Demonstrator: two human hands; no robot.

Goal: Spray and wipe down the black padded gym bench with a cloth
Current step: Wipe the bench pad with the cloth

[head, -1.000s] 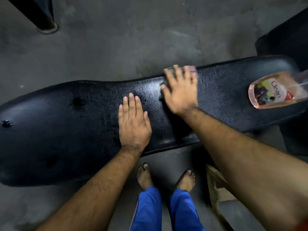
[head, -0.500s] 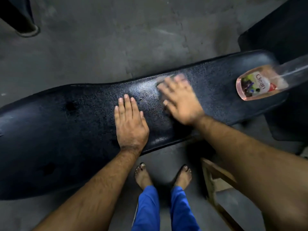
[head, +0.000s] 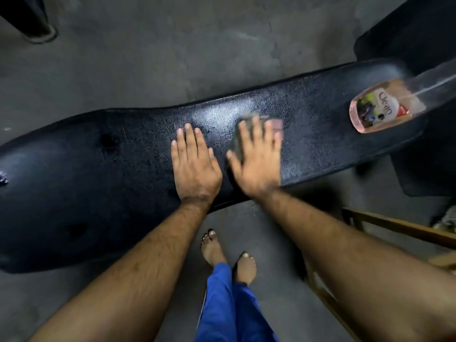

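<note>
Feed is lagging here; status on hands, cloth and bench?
Left hand flat on black padded gym bench, open. Right hand pressing grey cloth onto pad. Clear pink-liquid spray bottle at bench's right end, apart from hands.

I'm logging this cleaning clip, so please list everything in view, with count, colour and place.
black padded gym bench: one, black, running across the frame from left to upper right
grey cloth: one, grey, on the bench under the right hand
clear spray bottle of pink liquid: one, pink with a label, lying on the bench's right end
grey concrete floor: one, grey, beneath it all
black post base: one, black, top left on the floor
wooden frame: one, brown, lower right
left hand: one, flat on the bench
right hand: one, pressing on the cloth, blurred
bare feet: two, on the floor, below blue trouser legs
</note>
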